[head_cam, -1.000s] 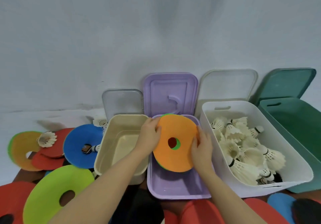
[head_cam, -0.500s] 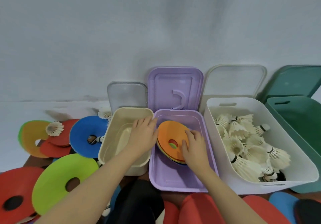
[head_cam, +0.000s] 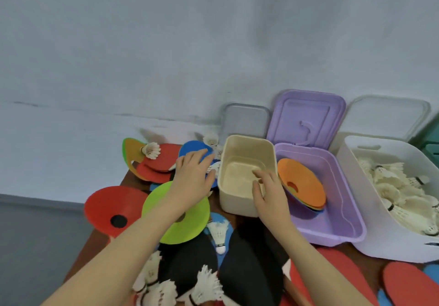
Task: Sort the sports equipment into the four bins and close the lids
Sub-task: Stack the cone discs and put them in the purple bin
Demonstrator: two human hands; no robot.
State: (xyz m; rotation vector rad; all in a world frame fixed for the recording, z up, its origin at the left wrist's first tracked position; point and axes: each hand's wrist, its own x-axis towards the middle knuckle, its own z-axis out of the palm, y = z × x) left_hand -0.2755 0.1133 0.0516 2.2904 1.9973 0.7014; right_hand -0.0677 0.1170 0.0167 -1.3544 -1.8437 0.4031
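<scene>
Pale blue wall behind a cluttered table; the left hand (head_cam: 192,182), fingers spread, reaches over the blue disc (head_cam: 193,147) beside the beige bin (head_cam: 245,207). Relaxed and empty, the right hand (head_cam: 270,194) hovers over that bin's rim, while the orange disc (head_cam: 304,182) leans tilted inside the purple bin (head_cam: 342,220)

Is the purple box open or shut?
Open. The purple box has its lid tipped up behind it, and you can see the stack of discs inside.

Soft, even, dim-bluish light; faint shadows behind objects; wide-angle bowing at edges (slight motion blur throughout)
</scene>
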